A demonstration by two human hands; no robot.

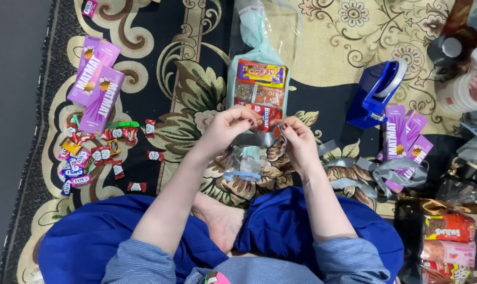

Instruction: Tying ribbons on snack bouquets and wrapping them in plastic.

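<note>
A clear plastic bag packed with colourful snack packets lies on the carpet in front of me. My left hand and my right hand both pinch a grey ribbon stretched across the bag's near end. Each hand grips one end of the ribbon, fingers closed on it. Below the ribbon the bag's gathered end shows between my wrists.
Purple snack boxes and several small wrapped candies lie at the left. A blue tape dispenser, more purple boxes and loose grey ribbon sit at the right. Filled snack bags lie at the lower right. Bottles stand at the far right.
</note>
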